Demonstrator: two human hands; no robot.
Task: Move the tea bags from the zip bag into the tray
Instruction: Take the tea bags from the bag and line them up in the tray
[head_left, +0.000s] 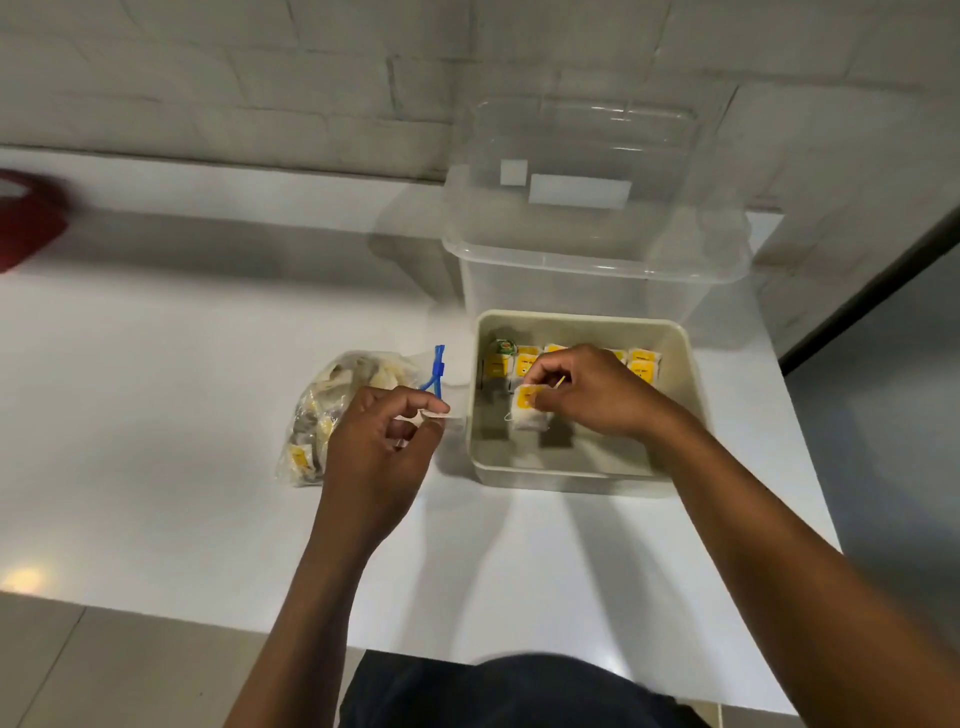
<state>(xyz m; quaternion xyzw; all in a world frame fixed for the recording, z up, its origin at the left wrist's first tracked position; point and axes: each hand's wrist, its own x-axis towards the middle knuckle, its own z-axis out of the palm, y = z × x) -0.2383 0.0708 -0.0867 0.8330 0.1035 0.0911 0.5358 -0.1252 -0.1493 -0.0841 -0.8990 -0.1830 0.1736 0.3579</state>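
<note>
The tea bag (529, 410) in play is a small white pouch with a yellow paper tag and a thin string. The right hand (587, 392) pinches it by the tag, holding it inside the tray (680, 395) near the left wall, just above the floor. The tray is a cream, square, deep-walled tub, and a row of tea bags (571, 361) with yellow tags lines its far side, with one green tag at the left end. Just left of the tray lies the zip bag (332, 410), clear plastic with a blue slider, bulging with more pouches. The left hand (382, 441) pinches the bag's open mouth between thumb and fingers. Everything sits on a glossy white bench (182, 441). A clear plastic bin (592, 249) stands behind the tray, against a pale brick wall (260, 78). A blurred red object (28, 221) sits at the far left.
</note>
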